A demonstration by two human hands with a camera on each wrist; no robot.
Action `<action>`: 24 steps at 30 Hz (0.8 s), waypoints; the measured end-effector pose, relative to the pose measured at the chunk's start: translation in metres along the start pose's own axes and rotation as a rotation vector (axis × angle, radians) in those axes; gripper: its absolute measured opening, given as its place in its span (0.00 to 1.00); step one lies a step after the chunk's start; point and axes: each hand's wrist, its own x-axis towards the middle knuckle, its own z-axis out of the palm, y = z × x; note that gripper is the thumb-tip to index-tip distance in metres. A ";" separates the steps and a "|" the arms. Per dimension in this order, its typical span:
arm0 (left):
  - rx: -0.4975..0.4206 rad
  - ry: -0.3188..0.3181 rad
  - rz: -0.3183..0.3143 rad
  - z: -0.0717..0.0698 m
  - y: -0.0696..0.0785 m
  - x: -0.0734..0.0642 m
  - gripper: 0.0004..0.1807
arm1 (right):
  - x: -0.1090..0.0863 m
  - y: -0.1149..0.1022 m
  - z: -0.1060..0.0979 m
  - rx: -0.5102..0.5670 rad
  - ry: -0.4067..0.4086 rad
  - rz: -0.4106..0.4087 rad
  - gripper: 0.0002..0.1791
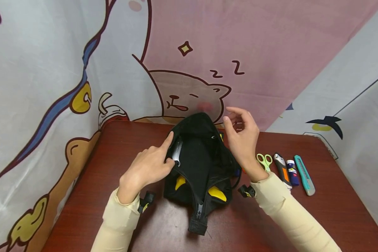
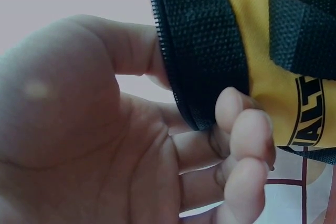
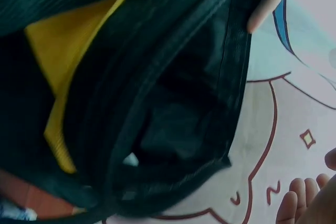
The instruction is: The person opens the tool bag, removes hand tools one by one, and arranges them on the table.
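A black and yellow zip bag (image 1: pixel 193 154) stands on the table with its mouth wide open. Its yellow outer face (image 2: pixel 262 45) carries partly visible black lettering. My left hand (image 1: pixel 148 164) grips the bag's left edge, thumb on one side of the zip and the other fingers curled on the other. A pale grey thing (image 1: pixel 177 151) shows inside the bag near that hand; its kind is unclear. Past the bag's right edge, my right hand (image 1: pixel 243 134) is raised, fingers loosely bent and holding nothing. In the right wrist view only fingertips of this hand (image 3: pixel 307 200) show.
To the right of the bag lie light green scissors (image 1: pixel 264 161), a black and orange utility knife (image 1: pixel 282 169), a blue glue stick (image 1: pixel 292 172) and a teal box cutter (image 1: pixel 304 175). The brown table (image 1: pixel 163 227) meets a printed cloth wall (image 1: pixel 189 87) behind and at both sides.
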 end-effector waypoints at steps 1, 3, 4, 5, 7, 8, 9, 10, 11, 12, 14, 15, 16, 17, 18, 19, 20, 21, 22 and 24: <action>-0.002 -0.001 0.000 0.000 0.000 0.000 0.49 | 0.000 -0.002 0.003 0.003 -0.006 0.002 0.15; -0.002 -0.001 0.002 0.000 0.001 0.000 0.49 | 0.002 -0.006 0.009 0.011 -0.018 0.008 0.15; -0.003 -0.001 0.002 0.000 0.001 0.000 0.49 | 0.002 -0.009 0.012 0.015 -0.024 0.012 0.15; -0.003 0.000 0.001 0.000 0.001 0.000 0.49 | 0.003 -0.011 0.016 0.019 -0.030 0.015 0.16; -0.007 -0.001 -0.002 0.000 0.002 0.000 0.49 | 0.005 -0.016 0.022 0.029 -0.044 0.012 0.16; -0.009 -0.001 -0.004 0.000 0.002 0.000 0.49 | 0.006 -0.018 0.025 0.031 -0.051 0.006 0.16; -0.011 -0.002 -0.006 0.000 0.002 0.000 0.49 | 0.006 -0.020 0.029 0.035 -0.057 -0.001 0.16; -0.015 -0.002 -0.008 0.000 0.002 0.000 0.49 | 0.007 -0.022 0.033 0.039 -0.062 -0.009 0.16; -0.019 -0.004 -0.010 0.000 0.001 0.000 0.49 | 0.007 -0.023 0.037 0.039 -0.066 -0.017 0.16; -0.024 -0.005 -0.011 0.000 0.001 0.000 0.49 | 0.007 -0.024 0.041 0.039 -0.072 -0.024 0.16; -0.031 -0.007 -0.012 0.000 0.001 -0.001 0.48 | 0.007 -0.024 0.049 0.043 -0.088 -0.027 0.16; -0.036 -0.008 -0.013 0.000 0.000 -0.001 0.48 | 0.006 -0.024 0.053 0.046 -0.097 -0.021 0.16; -0.040 -0.010 -0.013 0.000 0.000 -0.001 0.48 | 0.005 -0.024 0.057 0.048 -0.107 -0.011 0.16; -0.041 -0.012 -0.013 0.000 0.000 -0.001 0.48 | 0.003 -0.023 0.061 0.048 -0.120 0.001 0.16; -0.039 -0.012 -0.011 0.000 0.000 -0.001 0.48 | 0.001 -0.022 0.064 0.048 -0.134 0.013 0.16; -0.036 -0.012 -0.009 0.000 0.000 0.000 0.48 | -0.001 -0.021 0.067 0.045 -0.150 0.025 0.17; -0.032 -0.011 -0.007 0.000 0.000 0.000 0.48 | -0.003 -0.019 0.070 0.038 -0.164 0.035 0.17; -0.027 -0.011 -0.005 0.000 0.000 0.000 0.48 | -0.006 -0.017 0.073 0.026 -0.179 0.042 0.17; -0.021 -0.011 -0.004 0.000 0.000 0.000 0.48 | -0.008 -0.015 0.075 0.013 -0.193 0.046 0.17; -0.012 -0.011 -0.003 0.000 0.000 0.000 0.48 | -0.014 -0.010 0.080 -0.020 -0.220 0.050 0.17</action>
